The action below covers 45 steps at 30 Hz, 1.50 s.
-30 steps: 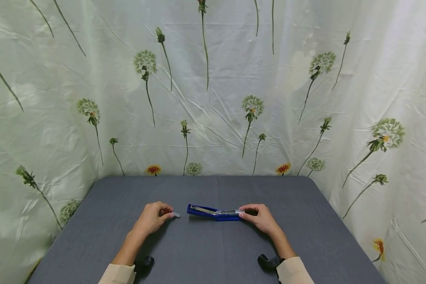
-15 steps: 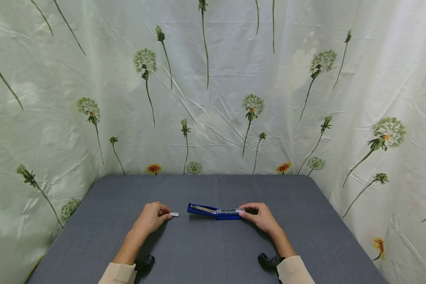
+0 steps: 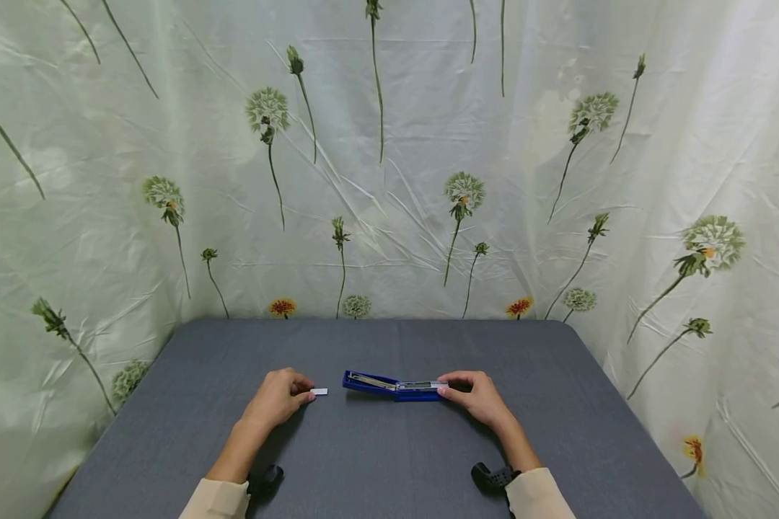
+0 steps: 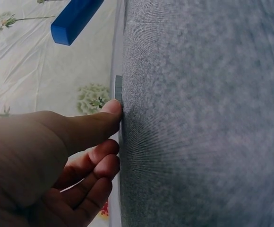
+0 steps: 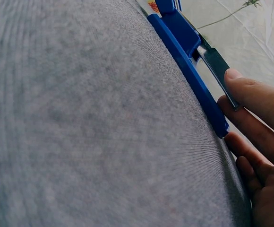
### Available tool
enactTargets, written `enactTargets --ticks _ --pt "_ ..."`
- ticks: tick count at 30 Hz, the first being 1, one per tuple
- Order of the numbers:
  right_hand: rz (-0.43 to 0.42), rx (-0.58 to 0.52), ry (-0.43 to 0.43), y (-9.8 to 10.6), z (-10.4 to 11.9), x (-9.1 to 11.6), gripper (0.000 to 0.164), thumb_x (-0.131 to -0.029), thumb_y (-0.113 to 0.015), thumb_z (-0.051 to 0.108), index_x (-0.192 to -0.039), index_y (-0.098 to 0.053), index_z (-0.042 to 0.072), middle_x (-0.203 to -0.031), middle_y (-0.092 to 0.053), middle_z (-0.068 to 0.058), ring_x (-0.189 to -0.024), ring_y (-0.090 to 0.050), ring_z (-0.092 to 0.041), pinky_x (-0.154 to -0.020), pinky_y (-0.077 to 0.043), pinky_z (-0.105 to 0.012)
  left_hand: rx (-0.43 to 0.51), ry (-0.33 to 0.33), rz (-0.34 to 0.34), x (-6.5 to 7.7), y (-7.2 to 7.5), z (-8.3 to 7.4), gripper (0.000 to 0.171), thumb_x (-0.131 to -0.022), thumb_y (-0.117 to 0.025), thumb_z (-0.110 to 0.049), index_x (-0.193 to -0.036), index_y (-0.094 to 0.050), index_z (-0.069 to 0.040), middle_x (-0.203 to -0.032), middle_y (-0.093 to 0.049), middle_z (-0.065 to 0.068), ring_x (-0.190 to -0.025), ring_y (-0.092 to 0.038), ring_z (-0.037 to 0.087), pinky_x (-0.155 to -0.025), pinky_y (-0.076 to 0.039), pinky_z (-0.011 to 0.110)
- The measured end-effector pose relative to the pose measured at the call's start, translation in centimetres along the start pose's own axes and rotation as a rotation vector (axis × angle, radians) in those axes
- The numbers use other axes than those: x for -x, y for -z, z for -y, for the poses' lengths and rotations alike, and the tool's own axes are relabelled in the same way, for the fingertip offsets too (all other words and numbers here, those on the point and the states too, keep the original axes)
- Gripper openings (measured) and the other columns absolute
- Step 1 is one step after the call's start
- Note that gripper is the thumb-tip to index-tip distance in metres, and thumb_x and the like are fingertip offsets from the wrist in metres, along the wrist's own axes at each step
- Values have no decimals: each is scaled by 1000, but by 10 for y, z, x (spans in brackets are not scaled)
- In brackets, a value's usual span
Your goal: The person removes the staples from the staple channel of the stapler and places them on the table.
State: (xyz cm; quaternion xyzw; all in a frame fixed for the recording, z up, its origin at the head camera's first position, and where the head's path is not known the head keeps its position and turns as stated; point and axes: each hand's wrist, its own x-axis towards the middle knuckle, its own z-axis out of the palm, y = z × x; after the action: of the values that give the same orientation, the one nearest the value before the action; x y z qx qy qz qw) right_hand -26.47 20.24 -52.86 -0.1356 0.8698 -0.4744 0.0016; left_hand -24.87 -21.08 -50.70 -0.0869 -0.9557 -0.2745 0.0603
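Observation:
A blue stapler [image 3: 418, 396] lies on the table with its top swung wide back to the left, baring the metal inside. At its right end my right hand [image 3: 477, 396] pinches the metal magazine [image 5: 217, 66] between thumb and fingers; in the right wrist view the magazine stands raised off the blue base. My left hand [image 3: 279, 396] pinches a short strip of staples [image 3: 321, 391] at the table surface, left of the stapler and apart from it. In the left wrist view the strip [image 4: 118, 87] juts out past the thumb, its other end hidden by the fingers.
A grey cloth covers the table [image 3: 376, 461]. Behind it and at both sides hangs a pale curtain [image 3: 396, 216] printed with dandelions. Black wrist straps [image 3: 492, 478] with curved ends sit at both wrists, by the beige sleeves.
The strip of staples in my left hand has turned from slanting to nearly level, now showing a paler face. My right hand and the stapler have stayed in place.

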Motion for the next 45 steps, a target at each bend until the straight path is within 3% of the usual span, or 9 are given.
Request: enactTargets --ticks 15,25,33,45 --pt "12 5 8 3 3 -2 23 -90 -81 32 -108 -81 17 -107 -78 -1 -99 -67 -13 -88 -52 -27 -9 -16 5 3 6 -4 12 -86 -85 -17 -95 -81 -10 -88 -70 2 -81 -63 16 -74 -55 40" --pt "12 7 23 1 4 -6 23 -90 -82 32 -108 -81 19 -106 -78 -1 -98 -67 -14 -88 -52 -29 11 -101 -122 -1 14 -13 34 -88 -84 -30 -113 -77 -8 -105 -73 9 -95 -67 25 -84 -57 48" --pt "11 12 18 3 6 -8 21 -91 -81 31 -108 -81 19 -109 -78 -1 -100 -66 -14 -89 -52 -30 48 -137 -150 -8 17 -36 38 -89 -82 -36 -118 -76 -13 -113 -73 5 -104 -68 27 -88 -57 50" --pt "11 15 5 2 -1 -2 22 -91 -81 32 -108 -80 18 -108 -78 0 -100 -66 -13 -91 -52 -31 86 -202 -163 -21 5 -82 29 -89 -82 -36 -113 -78 -20 -117 -72 2 -109 -68 26 -90 -57 50"
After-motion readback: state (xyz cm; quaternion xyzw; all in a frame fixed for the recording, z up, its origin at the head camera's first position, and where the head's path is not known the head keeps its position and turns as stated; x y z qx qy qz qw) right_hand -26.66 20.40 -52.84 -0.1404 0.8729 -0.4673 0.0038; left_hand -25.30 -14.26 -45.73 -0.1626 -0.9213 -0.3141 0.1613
